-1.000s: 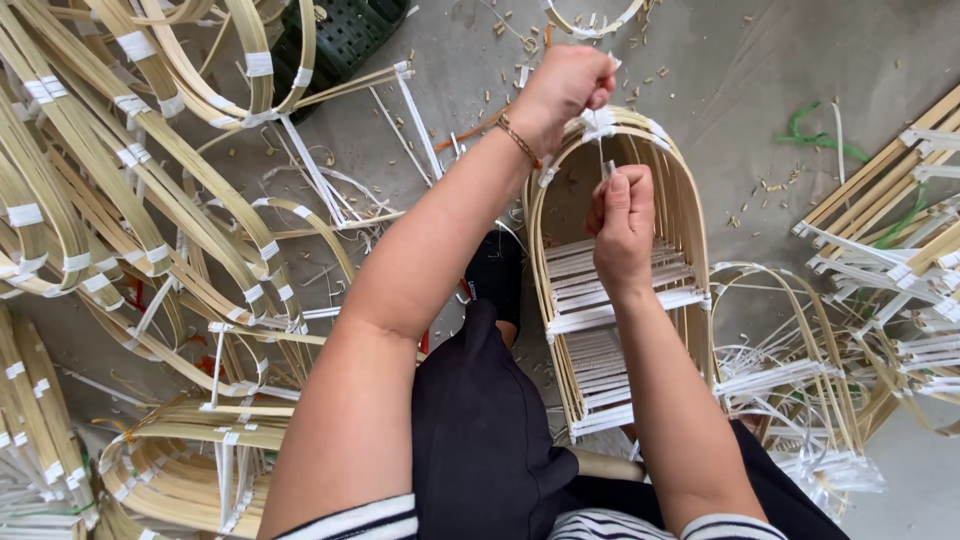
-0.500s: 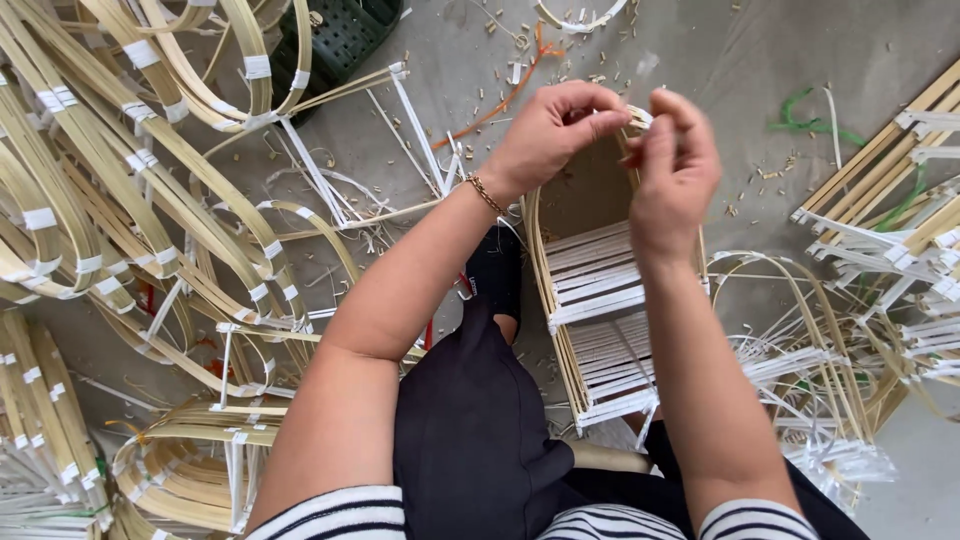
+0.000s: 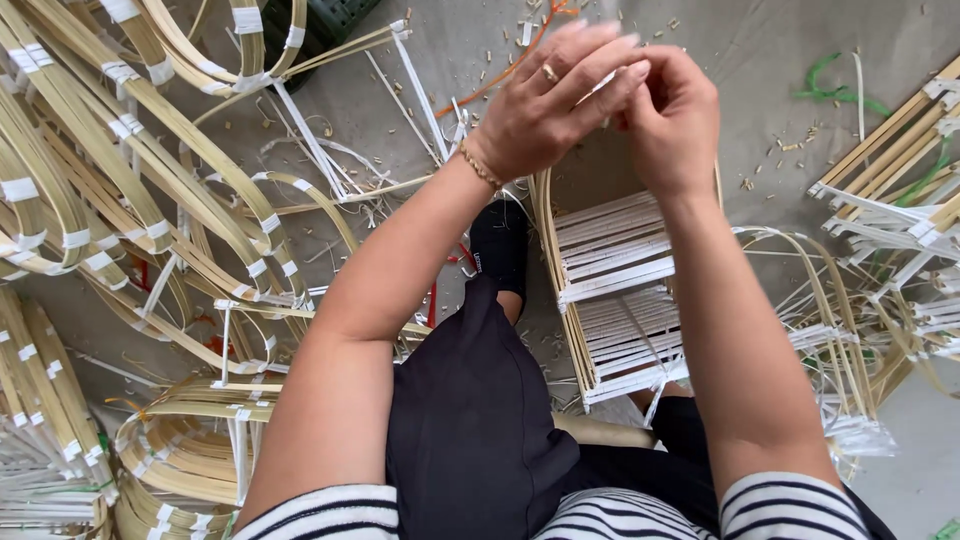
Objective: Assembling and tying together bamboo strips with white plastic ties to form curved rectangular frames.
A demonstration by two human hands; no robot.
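A bent bamboo frame (image 3: 612,300), woven across with white plastic strips, stands upright between my knees. Both hands are raised together over its arched top. My left hand (image 3: 555,105), with a ring and a thin gold bracelet, pinches a white strip (image 3: 600,85) with its fingertips. My right hand (image 3: 675,120) closes around the same spot, pressed against the left fingers. The frame's top and the strip's end are hidden behind my hands.
Piles of bent bamboo frames (image 3: 130,200) bound with white strips fill the left side. More frames (image 3: 900,190) lie at the right. Loose white strips (image 3: 320,160), bamboo chips and a green strip (image 3: 830,85) litter the grey floor. My black shoe (image 3: 500,245) rests beside the frame.
My hands rose from the frame's top edge toward the camera and came together. The right hand left the woven part and joined the left on the strip.
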